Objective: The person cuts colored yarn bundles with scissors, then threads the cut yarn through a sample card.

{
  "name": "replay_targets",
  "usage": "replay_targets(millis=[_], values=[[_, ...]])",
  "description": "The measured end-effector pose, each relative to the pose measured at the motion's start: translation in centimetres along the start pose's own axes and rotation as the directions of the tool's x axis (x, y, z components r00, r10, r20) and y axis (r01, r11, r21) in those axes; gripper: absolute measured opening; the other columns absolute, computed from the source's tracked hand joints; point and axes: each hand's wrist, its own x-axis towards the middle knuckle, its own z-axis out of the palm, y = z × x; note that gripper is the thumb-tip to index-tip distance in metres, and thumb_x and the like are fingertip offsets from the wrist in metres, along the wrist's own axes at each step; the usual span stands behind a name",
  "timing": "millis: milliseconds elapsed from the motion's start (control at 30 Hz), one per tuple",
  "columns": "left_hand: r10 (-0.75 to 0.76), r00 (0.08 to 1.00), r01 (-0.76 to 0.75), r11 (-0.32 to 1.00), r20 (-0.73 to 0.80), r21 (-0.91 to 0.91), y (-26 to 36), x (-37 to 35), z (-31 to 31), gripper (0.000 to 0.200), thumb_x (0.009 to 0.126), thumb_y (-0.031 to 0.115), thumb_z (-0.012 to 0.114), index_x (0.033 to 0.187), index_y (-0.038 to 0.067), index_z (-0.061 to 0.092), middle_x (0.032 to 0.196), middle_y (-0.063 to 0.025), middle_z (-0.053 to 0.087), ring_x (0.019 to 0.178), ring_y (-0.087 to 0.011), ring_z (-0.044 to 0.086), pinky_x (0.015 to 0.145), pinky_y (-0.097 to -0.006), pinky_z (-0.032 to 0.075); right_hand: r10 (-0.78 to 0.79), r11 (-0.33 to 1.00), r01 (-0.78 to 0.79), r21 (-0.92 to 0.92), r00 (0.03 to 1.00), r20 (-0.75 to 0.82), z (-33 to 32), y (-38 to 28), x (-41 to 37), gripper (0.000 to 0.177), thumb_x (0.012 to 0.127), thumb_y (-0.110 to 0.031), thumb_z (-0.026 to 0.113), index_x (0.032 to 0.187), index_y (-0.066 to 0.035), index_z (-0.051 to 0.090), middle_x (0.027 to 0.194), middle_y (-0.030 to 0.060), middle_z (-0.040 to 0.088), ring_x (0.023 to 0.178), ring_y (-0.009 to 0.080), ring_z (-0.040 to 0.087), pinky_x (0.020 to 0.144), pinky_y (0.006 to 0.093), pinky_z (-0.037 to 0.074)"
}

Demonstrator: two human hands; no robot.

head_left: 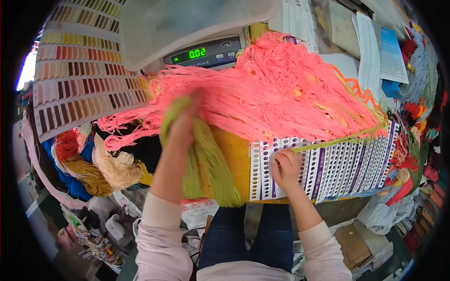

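A hank of olive-green thread point(211, 161) hangs over the front edge of the table, looped about my left hand point(186, 114). That hand is smeared by motion, but it appears closed on the hank, just over the pink thread. My right hand point(287, 169) is pinched shut on a few green strands point(330, 144), which run off to the right towards the end of the pink pile. A large loose heap of coral-pink thread point(286, 86) spreads across the table. Under my right hand lie white cards with rows of punched holes point(347, 164).
Behind the pink heap stands a digital scale point(201, 54) reading 0.02, with a translucent plastic tub point(197, 21) on top. A thread color chart point(84, 70) rises at the left. Colored hanks point(112, 164) lie at the left, and papers point(375, 51) at the back right.
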Motion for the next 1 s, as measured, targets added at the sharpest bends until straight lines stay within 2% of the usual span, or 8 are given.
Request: replay_targets(millis=[200,333,400,500,667,800,867,1000], values=[[-0.076,0.953,-0.049,0.916,-0.293,-0.398,3.2,-2.3,-3.6,0.009,0.079,0.018,0.050,0.079,0.009,0.051,0.068,0.0013,0.049,0.061,-0.0095,0.047,0.052,-0.0226,0.040,-0.007,1.000,0.007,0.008,1.000,-0.019,-0.2,-0.1,0.1,0.021,0.056,-0.009,0.060,0.076,-0.006,0.054,0.079,0.0056,0.049,0.069,0.0230,0.045,0.061,0.0332,0.033],[-0.414,0.867,0.274,0.861,0.277,0.428,-2.9,-7.8,-0.3,0.012,0.077,0.023,0.054,0.074,0.012,0.051,0.064,0.0028,0.045,0.058,-0.0106,0.043,0.056,-0.0252,0.040,0.048,0.998,-0.048,0.036,0.999,-0.013,-0.1,-0.3,-0.1,0.022,0.057,-0.008,0.059,0.079,-0.005,0.053,0.080,0.0070,0.049,0.071,0.0242,0.045,0.063,0.0335,0.033],[-0.392,0.916,0.367,0.905,0.085,0.214,-3.9,-7.6,4.1,0.017,0.076,0.026,0.055,0.078,0.009,0.053,0.066,0.0018,0.048,0.060,-0.0099,0.045,0.056,-0.0231,0.039,0.036,0.999,-0.035,0.032,0.999,-0.027,-0.1,-0.4,0.0,0.023,0.057,-0.008,0.059,0.079,-0.005,0.053,0.081,0.0074,0.049,0.071,0.0244,0.045,0.063,0.0334,0.033],[-0.025,0.994,-0.023,0.904,0.108,0.426,-5.3,-5.7,6.6,0.024,0.074,0.027,0.057,0.084,0.006,0.054,0.070,0.0002,0.053,0.064,-0.0103,0.048,0.056,-0.0199,0.039,0.020,1.000,-0.019,0.021,0.999,-0.038,-0.1,-0.2,0.0,0.023,0.058,-0.008,0.059,0.080,-0.005,0.053,0.082,0.0078,0.049,0.071,0.0244,0.045,0.063,0.0334,0.034],[-0.066,0.996,0.040,0.927,0.057,0.373,-3.0,-4.9,5.3,0.022,0.076,0.026,0.052,0.085,0.006,0.054,0.070,-0.0017,0.054,0.057,-0.0104,0.049,0.051,-0.0226,0.041,0.015,0.999,-0.014,0.037,1.000,-0.022,-0.2,-0.1,-0.1,0.023,0.058,-0.008,0.059,0.080,-0.005,0.054,0.082,0.0074,0.049,0.071,0.0241,0.045,0.063,0.0335,0.034],[0.172,0.984,-0.154,0.661,-0.051,-0.734,3.4,-1.0,-6.4,0.015,0.078,0.019,0.049,0.087,0.008,0.054,0.077,-0.0020,0.055,0.058,-0.0135,0.052,0.054,-0.0270,0.045,0.015,1.000,-0.014,0.024,0.999,-0.029,-0.4,-0.2,-0.1,0.024,0.057,-0.009,0.060,0.079,-0.005,0.054,0.081,0.0069,0.049,0.070,0.0237,0.045,0.063,0.0333,0.034],[0.087,0.925,-0.238,0.893,-0.371,-0.383,4.0,-5.7,-2.0,0.017,0.077,0.023,0.052,0.089,0.010,0.054,0.078,-0.0008,0.055,0.061,-0.0113,0.050,0.056,-0.0257,0.044,0.020,0.999,-0.020,0.029,1.000,-0.023,-0.3,-0.4,0.2,0.025,0.056,-0.009,0.061,0.079,-0.006,0.053,0.080,0.0068,0.049,0.070,0.0239,0.045,0.063,0.0333,0.034],[-0.110,0.987,0.133,0.968,-0.120,0.212,-2.9,-9.4,0.8,0.017,0.075,0.023,0.057,0.083,0.008,0.057,0.066,0.0020,0.053,0.056,-0.0055,0.045,0.050,-0.0207,0.037,0.092,0.995,-0.091,0.048,0.995,-0.026,0.2,-1.8,0.5,0.029,0.056,-0.011,0.062,0.082,-0.007,0.051,0.083,0.0073,0.047,0.074,0.0250,0.043,0.067,0.0350,0.032]])
